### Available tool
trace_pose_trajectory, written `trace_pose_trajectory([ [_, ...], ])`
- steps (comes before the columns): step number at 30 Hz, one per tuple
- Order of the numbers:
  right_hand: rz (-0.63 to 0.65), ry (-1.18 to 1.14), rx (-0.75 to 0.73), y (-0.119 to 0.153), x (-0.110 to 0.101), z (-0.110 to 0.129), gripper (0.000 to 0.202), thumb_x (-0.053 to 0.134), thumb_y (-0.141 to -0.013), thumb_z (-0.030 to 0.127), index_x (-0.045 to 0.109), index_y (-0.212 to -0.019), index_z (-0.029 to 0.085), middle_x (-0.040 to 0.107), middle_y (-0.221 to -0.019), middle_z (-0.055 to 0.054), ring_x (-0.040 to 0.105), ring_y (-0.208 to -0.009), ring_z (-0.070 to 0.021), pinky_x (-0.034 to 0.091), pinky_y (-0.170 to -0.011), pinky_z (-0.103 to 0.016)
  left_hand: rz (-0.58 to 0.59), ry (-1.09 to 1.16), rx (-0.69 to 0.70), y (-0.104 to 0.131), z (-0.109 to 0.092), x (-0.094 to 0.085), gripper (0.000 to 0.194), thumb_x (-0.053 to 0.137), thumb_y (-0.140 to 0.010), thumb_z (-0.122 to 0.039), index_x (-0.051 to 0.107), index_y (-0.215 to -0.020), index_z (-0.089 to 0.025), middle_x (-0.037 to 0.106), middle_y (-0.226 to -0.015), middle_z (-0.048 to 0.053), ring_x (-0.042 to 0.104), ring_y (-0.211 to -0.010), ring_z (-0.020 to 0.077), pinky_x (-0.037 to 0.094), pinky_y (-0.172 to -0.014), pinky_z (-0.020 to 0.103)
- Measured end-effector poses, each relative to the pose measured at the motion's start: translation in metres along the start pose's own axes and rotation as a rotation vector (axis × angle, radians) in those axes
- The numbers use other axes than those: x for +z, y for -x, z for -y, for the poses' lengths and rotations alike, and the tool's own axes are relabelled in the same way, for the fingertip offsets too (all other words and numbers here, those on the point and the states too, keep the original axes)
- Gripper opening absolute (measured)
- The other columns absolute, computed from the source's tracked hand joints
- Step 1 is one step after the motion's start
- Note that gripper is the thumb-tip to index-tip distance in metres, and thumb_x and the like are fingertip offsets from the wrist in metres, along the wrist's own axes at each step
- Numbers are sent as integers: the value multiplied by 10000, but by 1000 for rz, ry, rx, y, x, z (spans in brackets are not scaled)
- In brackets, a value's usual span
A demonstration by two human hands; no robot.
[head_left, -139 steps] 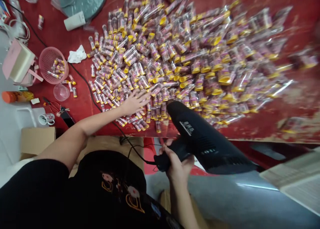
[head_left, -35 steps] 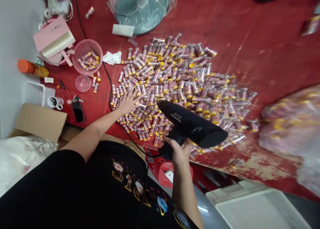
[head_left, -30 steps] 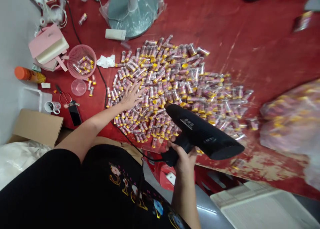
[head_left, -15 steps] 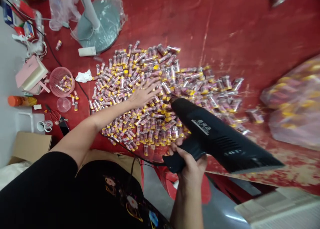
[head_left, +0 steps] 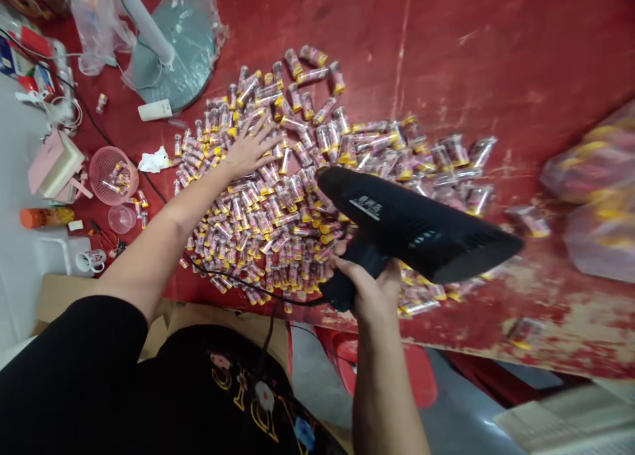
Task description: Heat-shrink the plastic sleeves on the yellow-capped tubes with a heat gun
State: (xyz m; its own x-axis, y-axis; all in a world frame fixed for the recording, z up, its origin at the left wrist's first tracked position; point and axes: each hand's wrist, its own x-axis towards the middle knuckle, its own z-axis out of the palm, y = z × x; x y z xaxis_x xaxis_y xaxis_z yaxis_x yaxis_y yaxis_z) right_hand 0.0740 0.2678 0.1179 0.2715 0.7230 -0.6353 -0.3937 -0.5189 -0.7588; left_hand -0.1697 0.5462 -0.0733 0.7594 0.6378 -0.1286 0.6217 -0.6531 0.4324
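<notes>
My right hand [head_left: 364, 280] grips the handle of a black hair dryer [head_left: 417, 220]. The dryer's nozzle points up and left, low over a wide heap of small clear tubes [head_left: 278, 223] with yellow ends and pinkish wrapping. A dark cord [head_left: 258, 288] runs from the handle leftward along the front of the heap. My left hand [head_left: 251, 149] lies palm down with fingers spread on the upper left part of the heap. Tubes under the palm and the dryer are hidden.
A pink basket [head_left: 92, 177] with a few tubes stands left, by a small clear cup [head_left: 122, 219] and a mug [head_left: 90, 262]. A plastic-covered stand base [head_left: 186, 58] is at the back. Filled plastic bags [head_left: 595, 223] lie right. A red stool [head_left: 421, 375] stands below the table's edge.
My left hand has moved up and left over the heap, and some tubes at its back edge have spread farther back. The hair dryer has shifted left and upward in my right hand.
</notes>
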Motion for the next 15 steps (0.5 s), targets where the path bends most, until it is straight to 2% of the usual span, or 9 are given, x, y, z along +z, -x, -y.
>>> trace_pose_trajectory([
  [3,54,50,-8,-7,11,-7,339,817,-665,356,599,-898,242,607,-757,6,522,-541,-141,467,-480,-296,-64,40,-37,21,16,-12,729,328,-980,-747,470,-1520,-278,261,-1707,32,10,-1623,297,-25,-1282,590],
  [7,101,127,0,-15,30,-10,308,795,-639,353,609,-854,235,591,-700,0,521,-554,-157,479,-502,-319,-180,121,-145,61,20,-18,755,330,-960,-770,455,-1539,-302,233,-1725,43,5,-1626,287,2,-1301,567],
  [9,108,142,-12,-23,44,-10,322,794,-598,344,601,-829,231,600,-709,-2,513,-540,-149,463,-480,-309,-207,138,-210,81,14,-19,762,297,-967,-764,453,-1546,-294,243,-1724,59,31,-1626,293,-1,-1303,571],
  [11,55,125,-53,-33,59,-10,353,785,-561,333,583,-832,231,605,-724,4,503,-527,-137,450,-462,-295,-215,150,-253,97,4,-17,777,263,-976,-755,449,-1555,-272,269,-1715,81,34,-1625,301,19,-1300,583],
  [13,24,119,-78,-41,74,-9,400,779,-529,313,564,-858,236,604,-731,18,504,-524,-130,451,-459,-284,-196,147,-259,108,-10,-15,792,268,-977,-752,423,-1575,-255,278,-1710,102,19,-1624,314,39,-1293,598],
  [15,61,130,-71,-46,85,-8,436,777,-523,304,552,-892,241,611,-744,28,511,-521,-129,457,-456,-281,-168,106,-253,110,-23,-13,794,286,-983,-737,392,-1595,-242,250,-1717,120,22,-1622,332,22,-1282,618],
])
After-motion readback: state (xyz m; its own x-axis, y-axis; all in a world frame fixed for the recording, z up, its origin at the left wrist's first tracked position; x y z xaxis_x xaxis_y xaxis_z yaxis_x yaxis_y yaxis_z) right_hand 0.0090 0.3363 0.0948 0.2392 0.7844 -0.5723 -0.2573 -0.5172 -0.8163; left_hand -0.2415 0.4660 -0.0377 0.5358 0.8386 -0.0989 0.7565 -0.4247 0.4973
